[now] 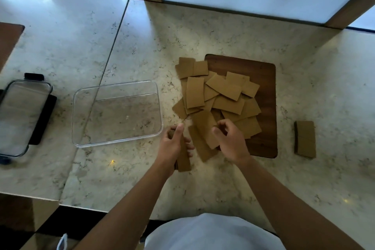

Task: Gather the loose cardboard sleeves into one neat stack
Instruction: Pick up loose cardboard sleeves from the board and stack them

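Here the left hand [172,146] is wrapped around a small bundle of sleeves [183,158], thumb on top and fingers curled beneath, with the bundle standing on edge just in front of the clear tray [117,112]. The right hand [229,140] reaches into the loose pile [221,97], its fingers bent toward a sleeve at the near edge; whether the fingertips have actually closed on that sleeve cannot be told, since the knuckles hide the contact. The pile sprawls half on the wooden board [263,79] and half on the marble counter [142,46], the sleeves overlapping at all angles. A separate finished stack [305,140] lies on the counter well to the right of the board.

To do this step well, I would take one sleeve at a time from the near edge of the pile, where pieces lie free, rather than tugging one from underneath and scattering the rest. Turn it so its long side matches the bundle, then slide it flat against the outer face. The left hand should ease its squeeze just enough to admit the new piece, then press again. Tapping the bundle's lower edge on the counter now and then should keep the edges flush
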`<state>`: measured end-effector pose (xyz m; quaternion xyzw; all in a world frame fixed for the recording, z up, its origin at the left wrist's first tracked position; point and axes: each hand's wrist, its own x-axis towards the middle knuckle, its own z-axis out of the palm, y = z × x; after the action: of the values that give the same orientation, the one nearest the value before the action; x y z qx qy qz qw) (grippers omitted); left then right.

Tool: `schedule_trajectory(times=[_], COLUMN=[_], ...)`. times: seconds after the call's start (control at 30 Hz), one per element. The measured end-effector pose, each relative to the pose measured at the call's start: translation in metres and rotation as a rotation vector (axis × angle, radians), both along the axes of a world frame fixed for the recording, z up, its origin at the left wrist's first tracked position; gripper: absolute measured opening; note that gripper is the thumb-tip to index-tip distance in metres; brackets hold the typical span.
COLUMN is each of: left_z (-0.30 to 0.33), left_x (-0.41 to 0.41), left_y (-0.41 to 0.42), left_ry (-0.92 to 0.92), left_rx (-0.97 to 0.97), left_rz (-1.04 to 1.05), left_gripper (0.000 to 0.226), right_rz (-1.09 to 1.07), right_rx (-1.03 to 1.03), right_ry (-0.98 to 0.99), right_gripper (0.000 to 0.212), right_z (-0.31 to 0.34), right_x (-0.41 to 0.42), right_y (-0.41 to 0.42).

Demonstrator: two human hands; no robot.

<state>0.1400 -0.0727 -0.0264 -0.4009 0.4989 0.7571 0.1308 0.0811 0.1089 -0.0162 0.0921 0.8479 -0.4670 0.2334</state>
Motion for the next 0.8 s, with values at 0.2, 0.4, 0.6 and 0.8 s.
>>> schedule_trajectory(times=[0.2, 0.4, 0.6, 0.8], left_z=[0.008, 0.012, 0.016, 0.017], left_x=[-0.023, -0.031, -0.027, -0.02], left_y=[0.014, 0.016, 0.015, 0.012], left_ry=[0.045, 0.061, 0.084, 0.149], left_rx=[0.08, 0.143, 0.159, 0.23], left_rz=[-0.137, -0.088, -0.179, -0.238], left_gripper=[0.042, 0.047, 0.067, 0.095], right_rz=[0.007, 0.026, -0.192, -0.212], right_rx=[-0.344, -0.467, -0.543, -0.606], right_ry=[-0.179, -0.39, -0.241, 0.002], right_gripper=[0.004, 0.038, 0.026, 0.025], right_z=[0.023, 0.024, 0.013, 0.008], right_x=[-0.004, -0.005, 0.0, 0.003], right_y=[0.014, 0.032, 0.034, 0.034])
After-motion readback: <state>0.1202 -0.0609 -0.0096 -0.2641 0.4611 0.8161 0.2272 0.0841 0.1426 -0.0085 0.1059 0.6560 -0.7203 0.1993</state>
